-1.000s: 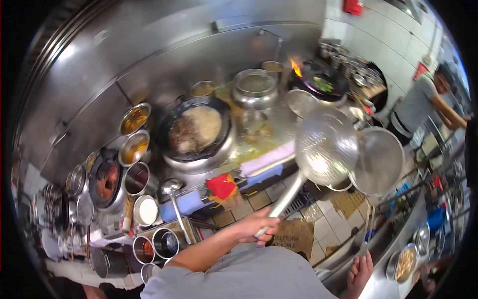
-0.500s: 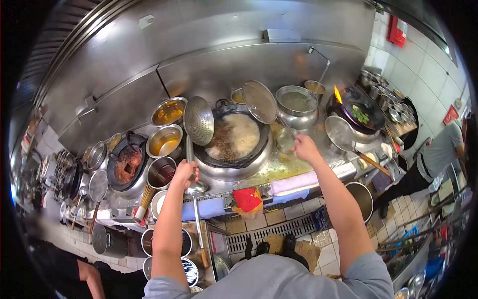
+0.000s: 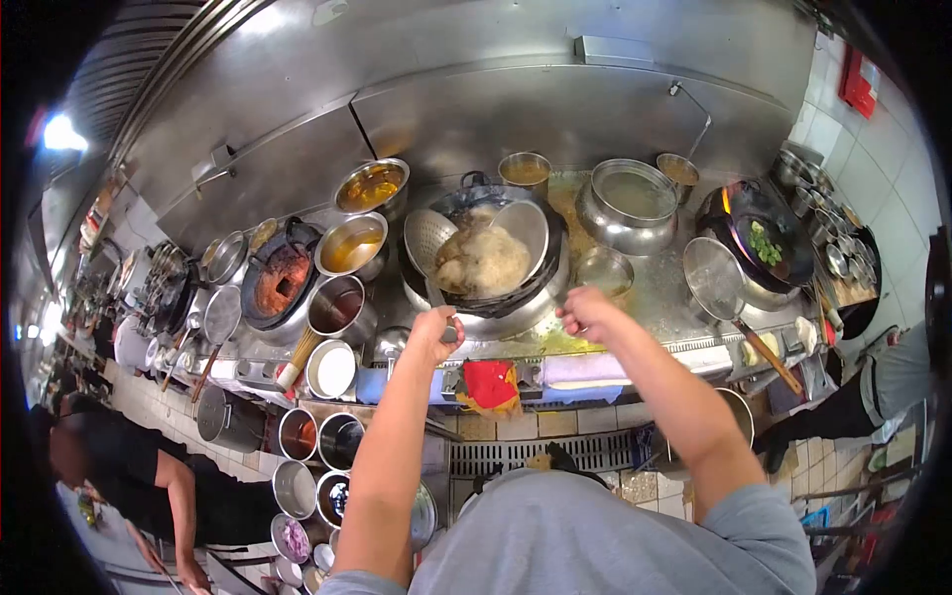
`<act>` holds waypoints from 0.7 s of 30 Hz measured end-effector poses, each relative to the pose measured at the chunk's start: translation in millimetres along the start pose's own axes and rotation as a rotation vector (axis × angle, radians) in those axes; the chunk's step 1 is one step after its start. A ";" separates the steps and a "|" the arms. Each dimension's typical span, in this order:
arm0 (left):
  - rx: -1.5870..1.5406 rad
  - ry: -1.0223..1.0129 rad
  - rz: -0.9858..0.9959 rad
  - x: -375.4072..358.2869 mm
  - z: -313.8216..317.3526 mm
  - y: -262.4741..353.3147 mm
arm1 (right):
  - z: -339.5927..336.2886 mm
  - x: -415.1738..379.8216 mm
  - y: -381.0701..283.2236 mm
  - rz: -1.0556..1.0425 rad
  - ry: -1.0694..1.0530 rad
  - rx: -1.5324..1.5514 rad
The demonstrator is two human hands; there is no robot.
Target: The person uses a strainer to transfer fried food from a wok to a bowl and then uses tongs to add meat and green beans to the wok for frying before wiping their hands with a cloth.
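Observation:
My left hand (image 3: 434,335) is closed round the handle of a perforated metal skimmer (image 3: 426,238), whose bowl is down at the left side of the wok (image 3: 486,309). My right hand (image 3: 587,315) is closed in front of the wok's right side, on the strainer (image 3: 523,230) whose round bowl sits at the right of the wok; its handle hardly shows. Between the two bowls is a heaped mass of pale food (image 3: 484,260), lumpy and wet-looking. Dark liquid shows around the heap.
Left of the wok stand pots of amber liquid (image 3: 354,250) and a wok of reddish food (image 3: 283,283). A lidless steel pot (image 3: 617,233), a mesh strainer (image 3: 714,280) and a wok with greens (image 3: 764,243) are right. Other people stand at both sides.
Both strainers have come down from above the wok into it, and the bubbling pale contents now form a heap between them. My hands have moved closer together; the camera view has shifted.

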State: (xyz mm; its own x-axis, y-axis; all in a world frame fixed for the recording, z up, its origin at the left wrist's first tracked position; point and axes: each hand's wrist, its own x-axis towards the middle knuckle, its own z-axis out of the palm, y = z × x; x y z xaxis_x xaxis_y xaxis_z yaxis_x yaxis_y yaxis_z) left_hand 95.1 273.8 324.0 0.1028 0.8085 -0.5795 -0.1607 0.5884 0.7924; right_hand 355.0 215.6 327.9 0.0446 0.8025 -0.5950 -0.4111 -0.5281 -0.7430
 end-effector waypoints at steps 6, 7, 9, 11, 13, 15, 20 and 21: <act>-0.405 -0.070 -0.115 2.9 21.2 -5.6 | 23.3 14.6 38.3 -0.083 -0.145 0.100; -0.425 -0.087 -0.131 4.1 21.8 -5.9 | 33.2 11.9 40.6 -0.194 -0.132 -0.060; -0.505 -0.102 -0.141 3.9 22.6 -7.8 | 49.1 2.1 45.0 -0.326 -0.086 -0.427; -0.667 -0.171 -0.181 3.6 21.4 -10.7 | 56.5 -2.8 48.0 -0.434 -0.097 -0.681; -0.786 -0.210 -0.174 4.3 15.9 -16.1 | 58.9 -4.4 52.1 -0.784 0.048 -0.947; -0.910 -0.237 -0.172 1.9 13.6 -18.0 | 52.7 -6.3 46.0 -0.815 0.031 -0.956; -0.902 -0.279 -0.190 2.4 0.4 -22.7 | 9.0 -0.5 -14.3 -0.828 0.120 -0.997; -0.807 -0.237 -0.165 -0.8 1.0 -19.8 | -0.6 9.7 -26.0 -0.851 0.183 -1.017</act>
State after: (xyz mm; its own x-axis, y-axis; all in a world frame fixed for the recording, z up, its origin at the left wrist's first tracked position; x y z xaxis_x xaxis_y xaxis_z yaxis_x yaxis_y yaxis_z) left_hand 99.1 261.5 308.9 0.3740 0.7475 -0.5490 -0.7663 0.5825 0.2712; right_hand 366.7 237.0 341.2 0.0995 0.9765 0.1910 0.6579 0.0795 -0.7489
